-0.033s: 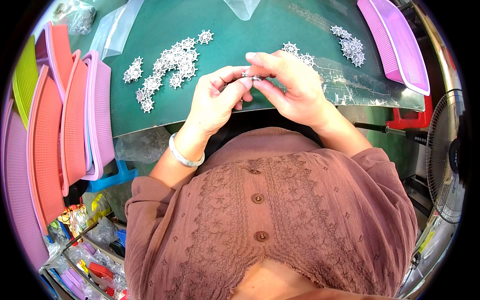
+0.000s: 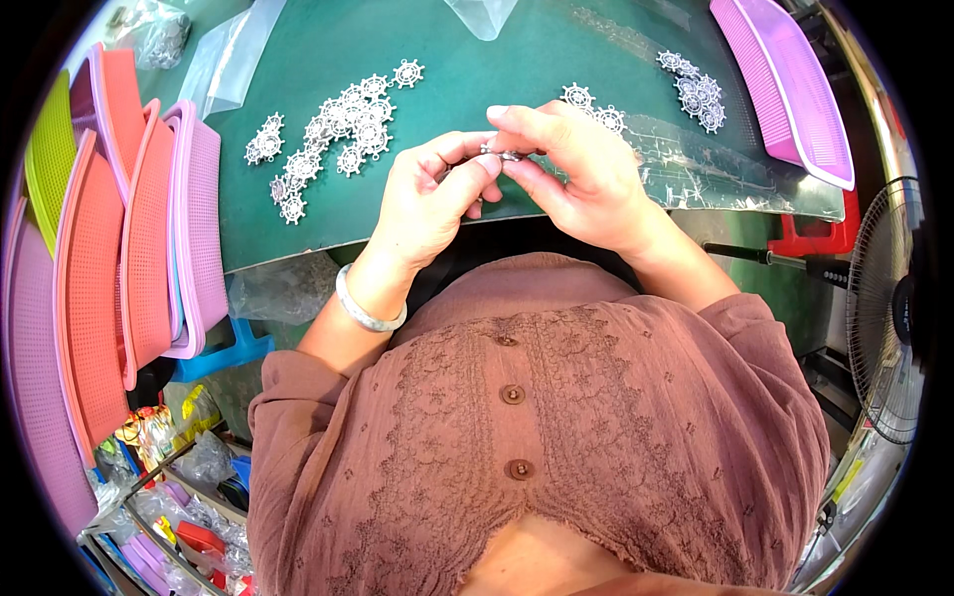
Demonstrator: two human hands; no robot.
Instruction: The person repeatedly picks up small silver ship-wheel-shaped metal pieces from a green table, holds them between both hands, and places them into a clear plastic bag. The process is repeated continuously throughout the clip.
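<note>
A small, silver-coloured metal piece (image 2: 510, 155) is pinched between the left hand (image 2: 429, 195) and right hand (image 2: 588, 171), upper centre, too covered for its full shape to show clearly. Spoked, silver-coloured metal wheel shapes (image 2: 348, 117) lie flat and overlapping, upper left; others lie upper right.

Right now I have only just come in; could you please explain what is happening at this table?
A person's left hand and right hand meet over the near side of a green table, holding a small metal piece at the fingertips; the fingers hide most of it. Silver wheel-shaped pieces lie on the table in separate groups: two to the left, some just beyond the right hand, and others farther right, near a purple basket.
</note>
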